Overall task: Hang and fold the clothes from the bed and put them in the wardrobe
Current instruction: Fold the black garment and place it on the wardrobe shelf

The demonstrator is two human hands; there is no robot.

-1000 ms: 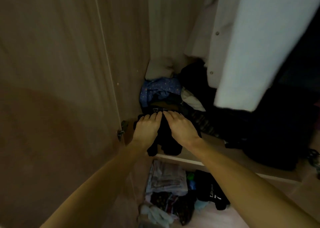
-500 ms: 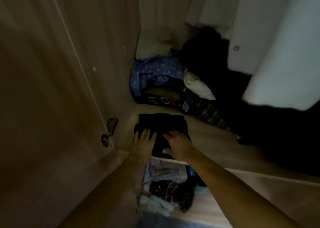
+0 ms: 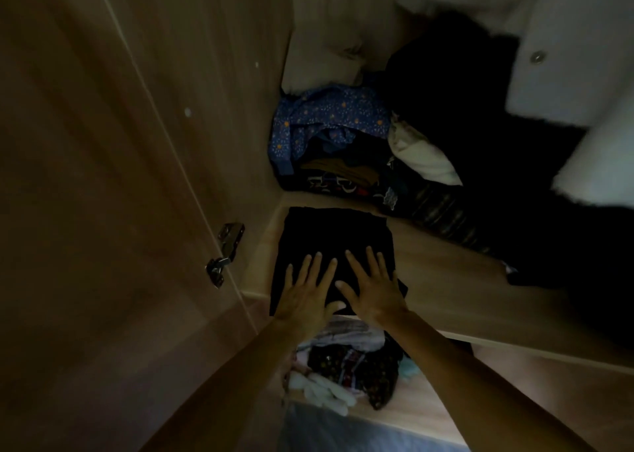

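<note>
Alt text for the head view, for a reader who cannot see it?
The left hand and right hand press flat on a folded black garment on a wardrobe shelf. Behind it lies a heap of clothes topped by a blue patterned piece; more clothes lie below.

Wooden shelf [image 3: 446, 280] is carrying clothes. Folded black garment [image 3: 336, 235] is lying flat at the front left, its near edge reaching just over the shelf's front edge. Behind it a pile [image 3: 343, 173] is sitting in the back left corner, with blue dotted cloth [image 3: 329, 115] lying on top. White cloth [image 3: 425, 163] is resting just right of the pile, and striped fabric [image 3: 442, 208] is lying in front of it. Dark heap [image 3: 549, 245] is covering the right side. Bare wood is showing between garment and heap. Lower shelf [image 3: 429, 414] is holding patterned dark cloth [image 3: 356, 366], a pale piece [image 3: 346, 335] behind it and a white item [image 3: 322, 391] at the front; too dim to tell more.
</note>
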